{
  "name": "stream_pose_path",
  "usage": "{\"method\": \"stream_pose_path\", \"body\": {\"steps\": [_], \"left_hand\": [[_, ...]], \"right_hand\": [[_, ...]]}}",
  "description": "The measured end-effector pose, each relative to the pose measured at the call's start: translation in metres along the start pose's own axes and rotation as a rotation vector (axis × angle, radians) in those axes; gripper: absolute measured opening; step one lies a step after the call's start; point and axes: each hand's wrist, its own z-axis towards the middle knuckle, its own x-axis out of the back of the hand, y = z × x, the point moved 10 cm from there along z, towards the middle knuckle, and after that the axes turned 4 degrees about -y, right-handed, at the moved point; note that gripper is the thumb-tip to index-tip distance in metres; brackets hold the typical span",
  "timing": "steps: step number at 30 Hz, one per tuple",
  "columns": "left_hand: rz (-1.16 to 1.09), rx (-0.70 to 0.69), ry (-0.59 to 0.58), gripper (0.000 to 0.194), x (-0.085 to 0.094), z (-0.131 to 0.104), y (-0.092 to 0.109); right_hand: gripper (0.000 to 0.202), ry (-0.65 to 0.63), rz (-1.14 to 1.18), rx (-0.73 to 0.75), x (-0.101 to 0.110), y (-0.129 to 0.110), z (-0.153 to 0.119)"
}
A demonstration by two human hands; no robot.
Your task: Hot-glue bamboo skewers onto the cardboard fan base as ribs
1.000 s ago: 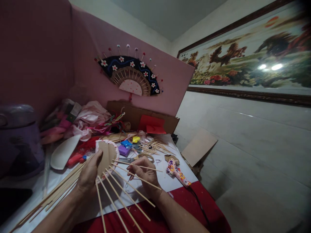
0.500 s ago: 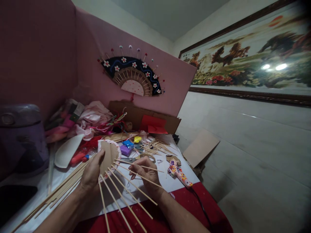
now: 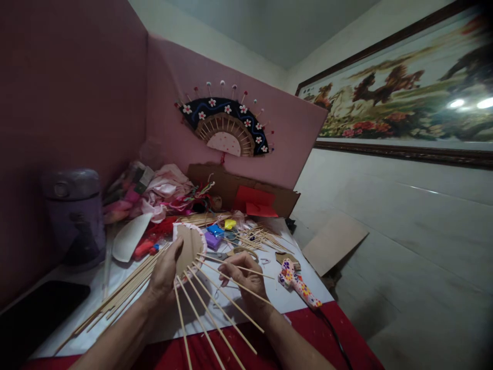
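My left hand [image 3: 165, 272] is closed on a half-round piece of cardboard [image 3: 189, 246] with a pale cloth edging, the thumb lying over its face. Several thin bamboo sticks [image 3: 208, 308] fan out from its curved edge toward me. My right hand [image 3: 246, 280] has its fingers curled together around the uppermost bamboo stick [image 3: 213, 259], whose inner end meets the cardboard's edge. Another stick of the fan crosses in front of that hand. Behind the hands lies a pair of scissors [image 3: 246, 252], partly hidden.
A patterned glue gun [image 3: 298, 285] with a black cord lies right. Loose sticks [image 3: 127, 285] lie left, near a purple bottle [image 3: 75, 221] and a dark flat object [image 3: 46, 313]. Clay packs [image 3: 215, 231] are behind. A decorated fan [image 3: 225, 126] hangs on the pink panel.
The camera view has turned a little left, so everything appears farther right. Both hands keep nearly the same grip and place relative to the cardboard and sticks.
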Motion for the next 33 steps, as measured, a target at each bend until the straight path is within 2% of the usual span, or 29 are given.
{"method": "stream_pose_path", "body": {"steps": [4, 25, 30, 33], "left_hand": [[0.076, -0.008, 0.015, 0.032, 0.001, 0.000, 0.001], [0.060, 0.023, -0.053, 0.029, 0.005, 0.012, -0.007], [0.066, 0.003, -0.061, 0.025, 0.003, 0.010, -0.005], [0.052, 0.005, -0.064, 0.016, -0.001, 0.005, -0.004]], "right_hand": [[0.014, -0.008, -0.002, 0.001, -0.001, -0.001, 0.000], [0.013, -0.022, -0.017, 0.015, 0.001, 0.000, 0.002], [0.015, -0.016, -0.024, 0.023, 0.002, -0.001, 0.001], [0.015, -0.013, -0.031, 0.016, 0.002, -0.001, 0.001]]}}
